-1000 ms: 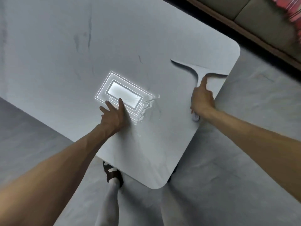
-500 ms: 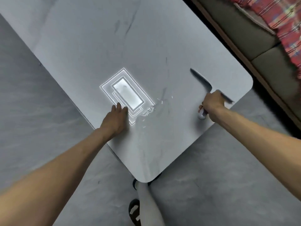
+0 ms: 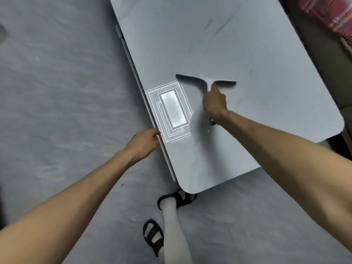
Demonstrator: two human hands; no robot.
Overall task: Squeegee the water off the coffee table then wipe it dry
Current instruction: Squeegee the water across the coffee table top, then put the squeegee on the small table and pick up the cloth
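The right hand (image 3: 215, 105) was closed round the handle of the squeegee (image 3: 192, 79), its forefinger stretched up the neck towards the dark blade, which lay crosswise at mid-frame; motion blur hid whether the whole rubber edge met the surface. The left hand (image 3: 144, 141) gripped the left rim of the counter (image 3: 266, 44), fingers curled over the edge, just below and left of a bright reflected ceiling light (image 3: 173, 109). Thin glints of water (image 3: 196, 146) showed lower down, between the handle and the counter's near corner, on the handle side of the blade. A stroke away from the person would likely miss that patch. A blade tipped onto one end would probably leave streaks. Anything swept off the rim would likely land on the grey floor (image 3: 57, 92) beside the sandalled feet (image 3: 177, 199) and could make it slippery. A sofa (image 3: 323, 60) with a plaid blanket (image 3: 327, 14) sat at upper right.
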